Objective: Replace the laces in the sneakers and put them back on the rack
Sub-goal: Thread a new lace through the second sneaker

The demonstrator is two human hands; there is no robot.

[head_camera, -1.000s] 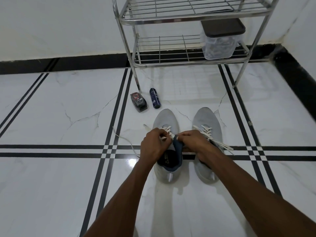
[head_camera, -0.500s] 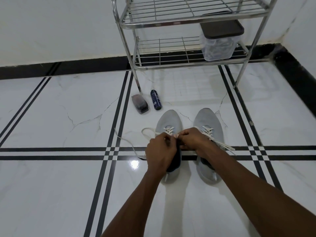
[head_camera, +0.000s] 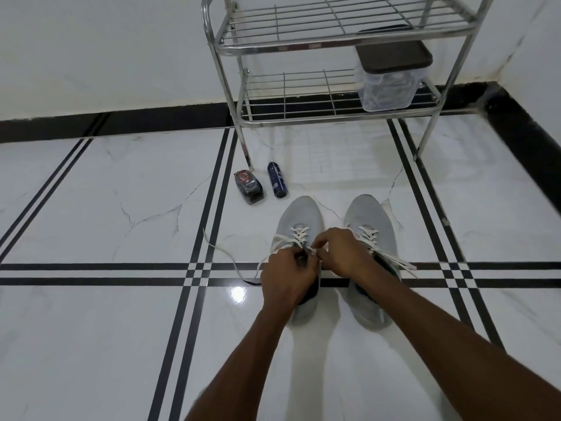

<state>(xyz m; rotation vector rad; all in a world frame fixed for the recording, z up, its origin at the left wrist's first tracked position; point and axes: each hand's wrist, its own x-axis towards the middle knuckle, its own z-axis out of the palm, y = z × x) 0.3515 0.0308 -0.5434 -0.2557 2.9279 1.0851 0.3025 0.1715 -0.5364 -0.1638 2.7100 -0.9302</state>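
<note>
Rack (head_camera: 340,44) sits at upper centre of frame, both shelves free of shoes. Sneakers (head_camera: 368,220) stand side by side on the floor at centre. Lace (head_camera: 299,235) is threaded through the left-hand sneaker; one loose end trails to the left. Left hand (head_camera: 285,278) and right hand (head_camera: 340,250) meet over its upper eyelets, fingers curled, pinching lace. Risks: pinch slips and lace backs out; uneven ends; trailing end snags.

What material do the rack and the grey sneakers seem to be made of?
Rack: probably polished steel, since its tubes and wire shelves shine silver. Sneakers: seemingly matte woven or knit fabric; no gloss shows, though the weave is too fine to confirm.
</note>
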